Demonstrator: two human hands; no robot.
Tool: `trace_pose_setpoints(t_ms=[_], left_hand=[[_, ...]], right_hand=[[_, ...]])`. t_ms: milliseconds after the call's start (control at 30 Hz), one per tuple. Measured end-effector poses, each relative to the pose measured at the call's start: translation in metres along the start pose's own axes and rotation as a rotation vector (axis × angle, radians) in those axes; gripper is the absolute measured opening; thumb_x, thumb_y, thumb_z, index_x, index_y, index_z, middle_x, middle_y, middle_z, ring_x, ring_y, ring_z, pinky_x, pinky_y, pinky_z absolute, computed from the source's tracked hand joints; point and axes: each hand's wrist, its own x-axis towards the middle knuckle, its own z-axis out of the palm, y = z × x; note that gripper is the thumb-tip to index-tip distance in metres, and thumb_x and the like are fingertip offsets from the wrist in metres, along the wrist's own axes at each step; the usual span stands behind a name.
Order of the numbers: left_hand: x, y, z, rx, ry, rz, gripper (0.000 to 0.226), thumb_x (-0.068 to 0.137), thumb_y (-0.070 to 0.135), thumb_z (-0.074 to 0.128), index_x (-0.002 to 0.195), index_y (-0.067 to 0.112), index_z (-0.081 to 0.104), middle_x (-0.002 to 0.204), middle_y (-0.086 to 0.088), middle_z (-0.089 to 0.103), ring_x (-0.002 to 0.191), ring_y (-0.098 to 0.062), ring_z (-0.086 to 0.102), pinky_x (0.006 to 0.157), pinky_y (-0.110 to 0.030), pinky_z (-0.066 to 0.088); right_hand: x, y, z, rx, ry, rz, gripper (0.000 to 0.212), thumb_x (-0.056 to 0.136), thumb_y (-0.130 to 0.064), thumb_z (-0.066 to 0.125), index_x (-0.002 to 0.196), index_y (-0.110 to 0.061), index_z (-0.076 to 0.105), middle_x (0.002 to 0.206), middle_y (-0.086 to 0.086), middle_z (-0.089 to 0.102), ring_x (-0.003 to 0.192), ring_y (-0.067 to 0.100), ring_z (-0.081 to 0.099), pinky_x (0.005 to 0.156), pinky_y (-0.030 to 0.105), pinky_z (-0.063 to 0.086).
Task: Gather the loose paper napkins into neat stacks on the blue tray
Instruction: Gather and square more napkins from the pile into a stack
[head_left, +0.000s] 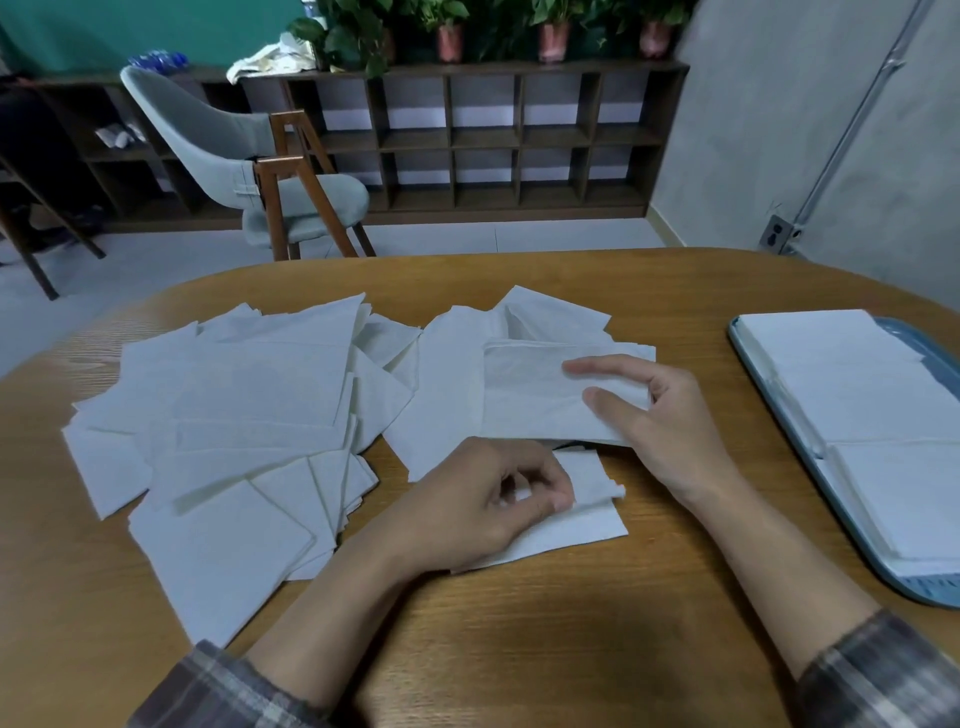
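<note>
Napkin in front (582, 525): one white sheet flat on the counter (519, 623), lower centre of frame. Its long axis runs left to right, with the right end tilted slightly away.
Left grip (483, 509): lower centre, fingers curled, pinching the near sheet's upper edge, which is lifted and crumpled.
Right grip (670, 421): centre right, thumb and fingers clamped on the right end of a small bundle (530, 400).
Bundle: a few napkins gathered together, just beyond the near sheet. Its long axis runs left to right and its free end points to frame left. The edges are not yet squared.
Loose pile (234, 415): many napkins overlapping at all angles across the left half of the counter, with more beneath and beyond the bundle at centre.
Blue tray (748, 374): right edge of frame, well apart from the pile. Its long axis runs near to far.
Stacks (904, 499): two neat stacks lie on the tray, one nearer and one farther, their edges square with it.
Step in hand: probably collecting; the near sheet looks about to join the bundle.
Next move: likely to need laying that sheet on the bundle with its edges matched, squaring the bundle, then carrying it right to the tray. Much of the pile remains.
Beyond: a grey chair (249, 156) at upper left, and shelving (467, 140) with potted plants along the top.
</note>
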Motion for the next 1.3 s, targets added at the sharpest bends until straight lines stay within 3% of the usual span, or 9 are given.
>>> trace_pose_setpoints(t_ms=[100,200,367,533,733,967,1133,1200,1300], left_hand=[[-0.001,0.004,-0.010,-0.109,0.184,0.015,0.009,0.105,0.022,0.065,0.099,0.025,0.072,0.095,0.018,0.072,0.094,-0.005,0.066,0.084,-0.021,0.048],[-0.001,0.005,-0.015,-0.172,0.389,0.044,0.009,0.103,0.018,0.067,0.098,0.023,0.073,0.091,0.018,0.072,0.088,-0.002,0.067,0.079,-0.011,0.043],[0.002,0.002,-0.013,-0.132,0.553,0.062,0.007,0.097,0.017,0.075,0.102,0.022,0.078,0.095,0.016,0.077,0.098,-0.008,0.072,0.083,-0.014,0.049],[0.000,0.000,-0.025,-0.211,0.611,-0.054,0.030,0.085,0.023,0.088,0.109,0.037,0.075,0.093,0.010,0.076,0.100,-0.009,0.071,0.089,-0.019,0.051],[0.000,0.005,-0.027,-0.275,0.641,-0.106,0.031,0.084,0.025,0.089,0.108,0.038,0.075,0.089,0.011,0.076,0.097,-0.006,0.071,0.083,-0.022,0.053],[0.003,0.006,-0.022,-0.248,0.622,-0.095,0.030,0.083,0.024,0.090,0.107,0.036,0.075,0.088,0.013,0.076,0.096,-0.004,0.070,0.083,-0.017,0.052],[0.004,0.001,-0.018,-0.033,0.719,-0.039,0.040,0.082,0.032,0.089,0.117,0.037,0.071,0.113,0.019,0.067,0.110,-0.002,0.063,0.083,-0.010,0.046],[0.002,0.005,-0.021,-0.120,0.705,-0.092,0.046,0.082,0.042,0.087,0.124,0.042,0.067,0.123,0.021,0.063,0.113,0.003,0.061,0.086,-0.012,0.049],[0.000,0.015,-0.025,-0.459,0.541,-0.199,0.048,0.084,0.040,0.085,0.127,0.044,0.065,0.110,0.016,0.074,0.098,0.000,0.072,0.075,-0.017,0.057]], right_hand=[[0.000,-0.003,-0.001,0.066,-0.071,-0.007,0.017,0.102,-0.019,0.066,0.111,-0.019,0.081,0.117,-0.014,0.078,0.123,-0.001,0.064,0.109,0.023,0.044],[-0.004,-0.006,-0.001,0.129,-0.204,-0.013,0.039,0.096,-0.048,0.061,0.112,-0.017,0.080,0.120,-0.007,0.078,0.126,0.010,0.065,0.111,0.030,0.042],[-0.008,-0.008,0.010,0.154,-0.199,0.042,0.015,0.092,-0.021,0.077,0.103,-0.012,0.082,0.101,0.001,0.081,0.098,0.010,0.075,0.080,0.019,0.053],[-0.005,-0.010,0.006,0.221,-0.118,0.090,0.014,0.094,-0.017,0.074,0.105,-0.011,0.079,0.104,0.002,0.079,0.099,0.013,0.074,0.080,0.020,0.052],[-0.009,-0.013,0.012,0.245,-0.286,0.109,0.055,0.089,-0.027,0.080,0.139,-0.037,0.061,0.127,-0.003,0.070,0.119,0.019,0.069,0.100,0.037,0.057],[-0.009,-0.015,0.015,0.137,-0.271,0.060,0.071,0.095,-0.021,0.076,0.147,-0.056,0.043,0.145,-0.010,0.057,0.131,0.020,0.059,0.109,0.051,0.051],[-0.009,-0.014,0.012,0.172,-0.168,0.039,0.070,0.095,-0.015,0.076,0.146,-0.051,0.047,0.140,-0.020,0.057,0.123,0.016,0.063,0.093,0.034,0.058],[-0.007,-0.013,0.008,0.325,-0.141,0.047,0.071,0.091,-0.014,0.079,0.145,-0.050,0.049,0.146,-0.010,0.057,0.127,0.021,0.063,0.096,0.043,0.059],[-0.004,-0.010,0.005,0.461,-0.116,0.061,0.072,0.088,-0.012,0.079,0.143,-0.046,0.049,0.146,0.008,0.059,0.129,0.033,0.063,0.100,0.054,0.056]])
